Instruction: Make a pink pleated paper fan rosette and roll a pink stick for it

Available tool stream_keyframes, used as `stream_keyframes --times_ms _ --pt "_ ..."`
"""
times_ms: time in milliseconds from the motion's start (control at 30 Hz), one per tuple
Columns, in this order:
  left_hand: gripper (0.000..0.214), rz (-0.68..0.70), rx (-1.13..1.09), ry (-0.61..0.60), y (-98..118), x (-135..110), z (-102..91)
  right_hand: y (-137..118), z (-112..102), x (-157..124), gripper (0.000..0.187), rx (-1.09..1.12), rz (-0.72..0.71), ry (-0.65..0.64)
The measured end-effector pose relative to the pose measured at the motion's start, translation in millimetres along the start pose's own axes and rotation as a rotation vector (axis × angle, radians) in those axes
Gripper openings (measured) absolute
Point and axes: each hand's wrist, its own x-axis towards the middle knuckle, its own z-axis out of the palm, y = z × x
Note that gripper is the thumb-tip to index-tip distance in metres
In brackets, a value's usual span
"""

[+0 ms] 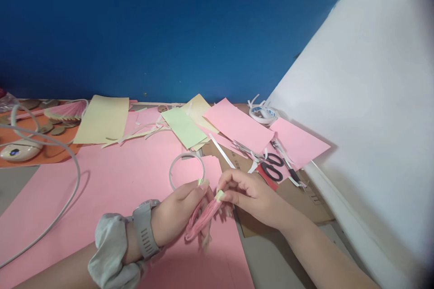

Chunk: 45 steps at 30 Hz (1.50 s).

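My left hand (181, 203), wearing a grey watch and a pale scrunchie at the wrist, is closed around a bundle of thin pink strands (203, 221), perhaps folded paper or raffia. The bundle bends in a loop below the fingers. Between the thumb and fingers of my right hand (246, 194) is pinched the bundle's pale yellow-green end (219, 195). A white ring (170, 169) stands out just beyond my left fingertips; whether that hand grips it or it only lies behind, I cannot tell. Under both hands lies a large pink paper sheet (135, 176).
Black-handled scissors (272, 167), a pen (285, 158) and a tape roll (262, 114) lie at the right on cardboard (251, 230). Pink, green and yellow papers line the back. A cable (78, 180) curves at left, near a white device (21, 150). A white wall (383, 99) bounds the right.
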Motion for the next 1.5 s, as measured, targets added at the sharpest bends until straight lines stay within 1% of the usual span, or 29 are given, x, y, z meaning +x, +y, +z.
stream_keyframes --times_ms 67,200,433,533,667,733,800,867,967,1067,1167,1400,1500 --pt "0.045 0.017 0.047 0.045 -1 -1 0.9 -3 -1 0 0.011 0.011 0.006 -0.018" --pt "0.039 0.047 0.113 0.124 -3 -4 3.5 -9 -2 -2 0.011 -0.068 0.023 -0.007" --pt "0.038 0.042 0.170 0.112 -4 -7 3.5 -10 -4 -6 0.016 -0.228 0.005 -0.039" --pt "0.039 0.031 0.151 0.086 -4 -6 3.8 -7 -4 -5 0.018 -0.240 0.016 -0.031" --pt "0.043 0.013 0.099 0.021 -3 -5 1.9 -6 -4 -3 0.014 -0.238 0.017 -0.026" --pt "0.046 -0.003 0.075 -0.029 -2 -3 -1.3 -7 -4 -4 0.012 -0.179 0.021 -0.060" --pt "0.046 -0.021 0.051 -0.065 1 -2 -5.3 -9 -5 -5 0.013 -0.080 0.032 -0.124" --pt "0.045 -0.038 0.029 -0.097 4 0 -8.6 -11 -7 -7 0.014 -0.069 0.046 -0.154" --pt "0.048 -0.095 -0.036 -0.199 7 2 -10.9 -12 -8 -8 0.014 -0.166 0.065 -0.112" --pt "0.047 -0.137 -0.111 -0.293 8 3 -11.2 -11 -5 -7 0.011 -0.136 0.050 -0.121" --pt "0.045 -0.142 -0.129 -0.308 8 2 -11.9 -8 -3 -6 0.011 -0.120 0.022 -0.138" --pt "0.050 -0.146 -0.077 -0.322 11 2 -11.8 -7 0 -3 0.014 -0.119 0.016 -0.091" --pt "0.050 -0.145 -0.069 -0.325 9 2 -11.6 -5 1 -3 0.014 -0.150 0.011 -0.080"
